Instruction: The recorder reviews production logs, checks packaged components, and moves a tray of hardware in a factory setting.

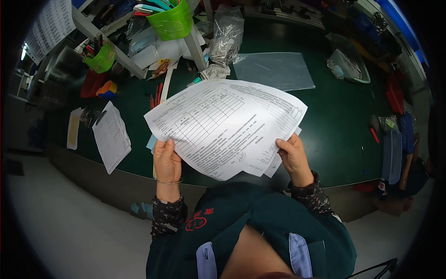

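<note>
Green counter, clear plastic sheet lying on it. Nearer you than plastic sheet: printed papers, held up, probably light, floppy, easily creased. Your left fingers pinch left edge, right fingers right edge; best grip there, lightly, both sides.

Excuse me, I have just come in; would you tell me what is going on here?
A person is holding a few overlapping printed sheets over a dark green table. The left hand pinches their left side, the right hand their right. More papers lie off to the left, and a flat piece of clear plastic lies beyond the sheets.
</note>
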A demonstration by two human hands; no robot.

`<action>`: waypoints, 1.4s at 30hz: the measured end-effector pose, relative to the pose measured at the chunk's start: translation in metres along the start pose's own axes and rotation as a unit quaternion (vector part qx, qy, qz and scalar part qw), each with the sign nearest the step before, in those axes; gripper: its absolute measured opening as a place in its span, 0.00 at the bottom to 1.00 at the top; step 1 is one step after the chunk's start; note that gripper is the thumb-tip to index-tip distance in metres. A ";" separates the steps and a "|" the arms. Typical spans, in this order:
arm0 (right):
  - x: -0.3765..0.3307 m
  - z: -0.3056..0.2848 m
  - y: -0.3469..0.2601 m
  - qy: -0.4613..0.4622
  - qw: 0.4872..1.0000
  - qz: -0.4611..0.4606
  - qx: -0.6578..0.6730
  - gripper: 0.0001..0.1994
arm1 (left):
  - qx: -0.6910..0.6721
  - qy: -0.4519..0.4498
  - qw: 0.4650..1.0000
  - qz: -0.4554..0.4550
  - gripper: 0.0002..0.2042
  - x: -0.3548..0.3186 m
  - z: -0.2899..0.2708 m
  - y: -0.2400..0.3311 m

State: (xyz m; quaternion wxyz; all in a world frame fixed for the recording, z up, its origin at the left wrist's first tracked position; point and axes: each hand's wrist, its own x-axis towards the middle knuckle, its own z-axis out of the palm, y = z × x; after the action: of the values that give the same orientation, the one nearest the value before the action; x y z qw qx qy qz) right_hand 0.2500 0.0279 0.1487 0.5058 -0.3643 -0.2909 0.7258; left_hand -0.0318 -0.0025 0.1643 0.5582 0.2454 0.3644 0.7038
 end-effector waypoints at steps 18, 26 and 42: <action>-0.054 -0.145 0.054 0.401 0.907 -0.112 -0.067 0.13 | 0.033 -0.044 0.996 -0.072 0.15 0.012 -0.032 0.013; -0.064 -0.149 0.057 0.424 0.896 -0.125 -0.039 0.14 | 0.041 -0.120 0.988 -0.092 0.17 0.025 -0.020 0.004; -0.096 -0.055 0.064 0.103 0.955 0.279 0.016 0.11 | 0.054 -0.127 0.984 -0.112 0.15 0.026 0.021 -0.001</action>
State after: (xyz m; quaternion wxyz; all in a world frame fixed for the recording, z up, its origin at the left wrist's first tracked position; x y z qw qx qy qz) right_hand 0.2835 -0.0804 0.0891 0.3159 -0.4962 -0.1123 0.8009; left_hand -0.0223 0.0280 0.1748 0.6611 0.3204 0.3536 0.5791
